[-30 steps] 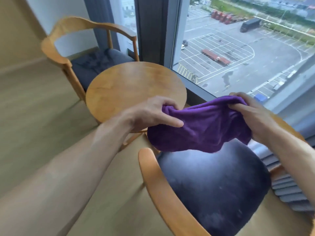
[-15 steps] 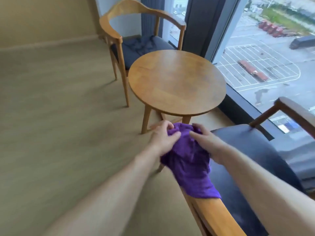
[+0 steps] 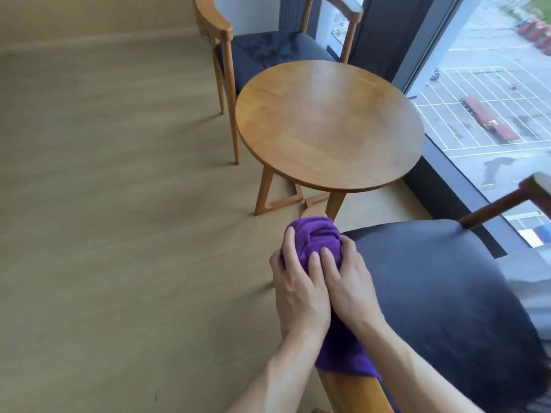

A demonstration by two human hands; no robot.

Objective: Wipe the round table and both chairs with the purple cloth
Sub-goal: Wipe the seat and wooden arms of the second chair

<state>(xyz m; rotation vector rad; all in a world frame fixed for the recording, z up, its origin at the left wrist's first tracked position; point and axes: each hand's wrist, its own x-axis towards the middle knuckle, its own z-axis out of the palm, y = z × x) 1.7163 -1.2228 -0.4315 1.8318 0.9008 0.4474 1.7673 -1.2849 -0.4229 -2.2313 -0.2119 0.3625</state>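
The purple cloth is draped over the wooden armrest of the near chair, whose dark seat cushion fills the lower right. My left hand and my right hand lie side by side on the cloth, fingers curled over it and wrapping it round the armrest's front end. Beyond them stands the round wooden table, its top bare. The far chair, wooden with a dark cushion, sits behind the table.
A floor-to-ceiling window runs along the right side, with a dark sill at floor level. The near chair's other armrest rises at the right edge. Pale wood floor spreads to the left.
Both hands have come together and settled the cloth over the near chair's armrest, wrapping its end. The view has tilted down and closer to the chair.
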